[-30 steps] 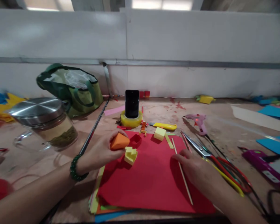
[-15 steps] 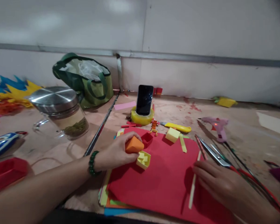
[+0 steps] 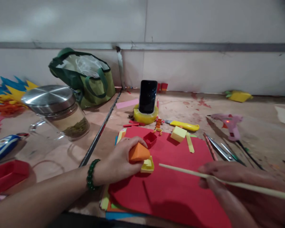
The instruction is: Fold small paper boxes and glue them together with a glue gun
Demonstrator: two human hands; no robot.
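My left hand (image 3: 125,158), with a green bead bracelet at the wrist, is closed around a small orange paper box (image 3: 139,152). Just beside its fingertips a yellow paper box (image 3: 147,165) with pale pieces inside sits on the red paper (image 3: 180,186). My right hand (image 3: 225,183) pinches a thin wooden stick (image 3: 180,169), whose tip points left toward the yellow box without touching it. Behind the left hand is an open red paper box (image 3: 150,139). A pale yellow paper cube (image 3: 179,134) and a yellow strip (image 3: 190,143) lie farther back.
A pink glue gun (image 3: 230,125), scissors (image 3: 220,148) and a yellow cutter (image 3: 185,125) lie around the paper. A phone (image 3: 148,96) leans on a tape roll (image 3: 144,117). Left are a glass jar (image 3: 68,122), green bag (image 3: 97,90) and red paper tray (image 3: 9,177).
My right hand has lifted the stick from the red paper and swung it toward level, its tip now pointing left. The left hand still holds the orange box, barely moved.
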